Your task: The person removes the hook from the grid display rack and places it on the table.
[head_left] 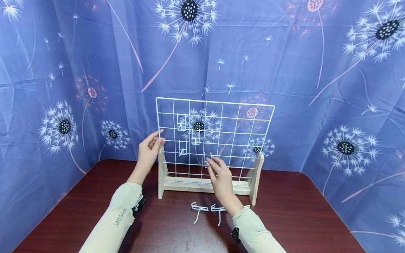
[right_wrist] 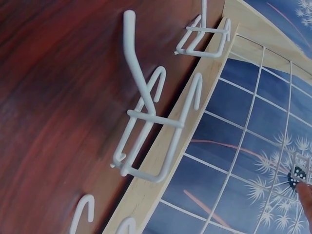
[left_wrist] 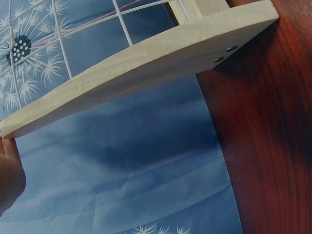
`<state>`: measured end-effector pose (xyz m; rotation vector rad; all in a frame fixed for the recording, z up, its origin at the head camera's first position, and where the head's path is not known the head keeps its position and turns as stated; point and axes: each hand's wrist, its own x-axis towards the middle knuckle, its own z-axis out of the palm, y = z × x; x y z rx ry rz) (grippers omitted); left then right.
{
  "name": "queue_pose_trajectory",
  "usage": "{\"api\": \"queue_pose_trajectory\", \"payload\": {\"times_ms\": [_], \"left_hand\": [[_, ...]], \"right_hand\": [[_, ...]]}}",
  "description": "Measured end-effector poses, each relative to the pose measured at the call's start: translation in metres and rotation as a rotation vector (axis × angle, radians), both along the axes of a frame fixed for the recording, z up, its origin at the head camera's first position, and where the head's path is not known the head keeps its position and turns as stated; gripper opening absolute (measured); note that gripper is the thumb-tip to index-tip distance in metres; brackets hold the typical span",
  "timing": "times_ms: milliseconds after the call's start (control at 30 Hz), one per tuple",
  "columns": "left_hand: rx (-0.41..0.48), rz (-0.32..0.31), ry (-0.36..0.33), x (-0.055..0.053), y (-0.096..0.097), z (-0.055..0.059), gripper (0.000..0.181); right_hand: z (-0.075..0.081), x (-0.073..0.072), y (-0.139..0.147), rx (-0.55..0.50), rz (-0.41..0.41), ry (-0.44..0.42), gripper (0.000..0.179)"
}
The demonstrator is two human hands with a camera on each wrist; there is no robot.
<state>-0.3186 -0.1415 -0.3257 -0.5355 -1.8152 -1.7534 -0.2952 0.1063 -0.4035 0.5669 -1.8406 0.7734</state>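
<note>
A white wire grid panel (head_left: 215, 131) stands upright in a pale wooden stand (head_left: 257, 179). My left hand (head_left: 149, 151) holds the panel's left edge between thumb and fingers, just above the stand's side post. Low on the middle of the grid, my right hand (head_left: 220, 177) pinches a white wire hook (head_left: 207, 163), whose prongs reach up against the wires; whether they are hooked on cannot be told. Three similar hooks hang higher to the left, among them an upper hook (head_left: 181, 123). In the right wrist view only a fingertip (right_wrist: 306, 197) shows.
In front of the stand, white hooks lie on the dark red wooden table (head_left: 167, 225), including a left hook (head_left: 199, 209) and a middle hook (head_left: 218, 211). Another is partly hidden by my right wrist. Blue dandelion-print cloth (head_left: 126, 88) encloses the back and sides.
</note>
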Motion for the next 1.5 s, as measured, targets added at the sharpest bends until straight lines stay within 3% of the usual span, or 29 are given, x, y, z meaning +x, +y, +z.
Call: {"api": "queue_pose_trajectory", "payload": {"times_ms": [433,833,1500], "left_hand": [[0.008,-0.007,0.019,-0.003,-0.001,-0.003,0.032],[-0.011,0.000,0.005,-0.003,-0.002,-0.002,0.032],[-0.001,-0.019,0.000,-0.001,-0.002,-0.001,0.033]], "right_hand": [[0.008,-0.001,0.006,-0.004,0.012,0.042,0.021],[0.012,0.009,0.006,0.004,0.052,0.079,0.028],[0.007,0.026,-0.013,0.054,0.190,0.013,0.028]]}}
